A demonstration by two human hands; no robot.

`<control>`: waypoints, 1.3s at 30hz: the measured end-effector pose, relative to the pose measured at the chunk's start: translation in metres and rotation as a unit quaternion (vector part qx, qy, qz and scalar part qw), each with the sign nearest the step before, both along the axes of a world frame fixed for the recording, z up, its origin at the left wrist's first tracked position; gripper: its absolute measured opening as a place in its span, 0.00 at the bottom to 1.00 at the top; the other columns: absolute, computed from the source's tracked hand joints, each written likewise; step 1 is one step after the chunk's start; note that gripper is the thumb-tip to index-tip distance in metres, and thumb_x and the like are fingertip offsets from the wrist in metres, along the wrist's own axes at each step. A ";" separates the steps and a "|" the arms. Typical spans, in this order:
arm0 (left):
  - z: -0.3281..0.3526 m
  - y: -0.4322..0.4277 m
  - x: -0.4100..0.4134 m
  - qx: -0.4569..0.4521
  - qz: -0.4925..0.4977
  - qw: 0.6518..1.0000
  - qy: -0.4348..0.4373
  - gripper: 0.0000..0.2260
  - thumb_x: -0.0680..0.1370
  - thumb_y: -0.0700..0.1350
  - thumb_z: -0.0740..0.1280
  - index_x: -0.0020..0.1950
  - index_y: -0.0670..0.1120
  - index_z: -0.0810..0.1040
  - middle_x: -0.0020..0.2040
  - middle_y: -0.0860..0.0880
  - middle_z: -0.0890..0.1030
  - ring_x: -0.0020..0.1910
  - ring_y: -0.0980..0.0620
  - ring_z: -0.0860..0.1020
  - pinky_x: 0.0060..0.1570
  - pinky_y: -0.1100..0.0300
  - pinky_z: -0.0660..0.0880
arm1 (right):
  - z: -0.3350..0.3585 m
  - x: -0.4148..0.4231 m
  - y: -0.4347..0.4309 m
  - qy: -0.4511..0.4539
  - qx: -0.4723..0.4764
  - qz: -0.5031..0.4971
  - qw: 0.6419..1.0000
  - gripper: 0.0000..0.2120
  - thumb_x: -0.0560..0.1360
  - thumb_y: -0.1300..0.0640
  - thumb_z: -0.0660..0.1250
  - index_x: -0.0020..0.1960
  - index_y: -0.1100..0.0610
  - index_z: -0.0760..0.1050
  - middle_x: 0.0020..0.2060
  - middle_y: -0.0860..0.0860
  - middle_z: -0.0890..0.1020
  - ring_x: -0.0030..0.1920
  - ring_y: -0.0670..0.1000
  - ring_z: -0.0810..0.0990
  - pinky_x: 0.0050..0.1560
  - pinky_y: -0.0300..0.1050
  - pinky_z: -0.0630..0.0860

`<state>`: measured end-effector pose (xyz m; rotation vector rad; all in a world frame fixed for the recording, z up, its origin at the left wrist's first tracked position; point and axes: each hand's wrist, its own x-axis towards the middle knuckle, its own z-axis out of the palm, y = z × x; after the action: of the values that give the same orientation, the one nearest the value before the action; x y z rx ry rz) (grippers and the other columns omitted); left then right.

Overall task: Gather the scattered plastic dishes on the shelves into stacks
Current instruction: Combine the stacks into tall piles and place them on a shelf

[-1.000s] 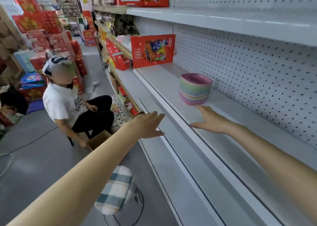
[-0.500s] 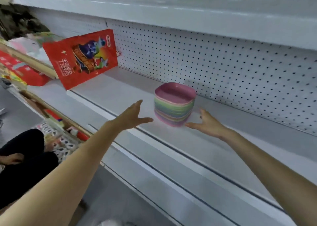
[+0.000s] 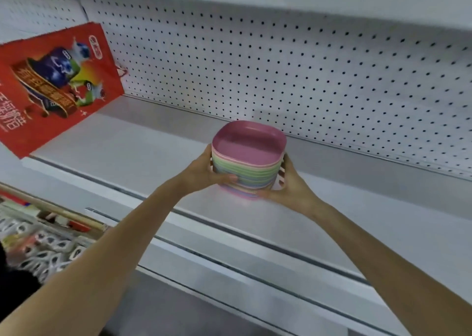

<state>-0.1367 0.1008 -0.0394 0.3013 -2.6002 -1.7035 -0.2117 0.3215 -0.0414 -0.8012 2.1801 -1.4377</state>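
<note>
Both hands, left hand and right hand, are gripping the stack of plastic dishes between them; squeezing evenly should keep it square on the shelf.

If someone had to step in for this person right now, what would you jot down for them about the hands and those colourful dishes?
Left hand: grips the left side of the stack of plastic dishes, thumb across its front.
Right hand: grips the stack's right side.
Where: the stack, pink dish on top, is at the white shelf, in front of the pegboard wall; a red bag stands to the left. Whether the stack rests on the shelf or is lifted cannot be told.
Done: these dishes sit in one stack.
Left: no loose dishes show here; check the other shelves.
</note>
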 end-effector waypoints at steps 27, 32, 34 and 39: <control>0.046 0.329 0.008 -0.062 -0.131 0.987 0.070 0.39 0.62 0.47 0.80 0.69 0.52 0.65 0.55 0.58 0.76 0.50 0.64 0.75 0.45 0.75 0.72 | 0.028 0.066 0.328 0.005 -0.070 -0.206 0.976 0.48 0.62 0.63 0.78 0.74 0.51 0.56 0.60 0.43 0.74 0.56 0.40 0.75 0.55 0.32 0.75; 0.049 0.466 0.016 -0.037 -0.187 0.977 0.097 0.38 0.62 0.49 0.80 0.68 0.53 0.67 0.56 0.56 0.78 0.54 0.57 0.77 0.54 0.60 0.76 | 0.035 0.111 0.465 0.019 -0.057 -0.288 0.956 0.41 0.62 0.60 0.78 0.71 0.53 0.62 0.54 0.40 0.76 0.58 0.44 0.77 0.51 0.31 0.76; 0.047 0.524 0.020 -0.033 -0.222 0.969 0.101 0.39 0.61 0.50 0.80 0.69 0.53 0.66 0.57 0.54 0.78 0.55 0.54 0.77 0.55 0.57 0.76 | 0.037 0.136 0.519 0.029 -0.056 -0.331 0.941 0.42 0.63 0.59 0.78 0.71 0.54 0.61 0.54 0.41 0.76 0.55 0.42 0.77 0.48 0.31 0.76; 0.046 0.667 0.027 -0.020 -0.312 0.943 0.118 0.39 0.61 0.53 0.80 0.68 0.53 0.67 0.59 0.55 0.77 0.58 0.55 0.76 0.57 0.59 0.73 | 0.047 0.189 0.642 0.047 -0.073 -0.445 0.891 0.38 0.64 0.58 0.77 0.70 0.55 0.64 0.56 0.44 0.77 0.53 0.37 0.77 0.49 0.29 0.75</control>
<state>-0.1096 0.7680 0.0071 -0.7632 -2.6969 -1.6737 -0.0226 0.9632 0.0060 0.1768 2.6846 -2.0019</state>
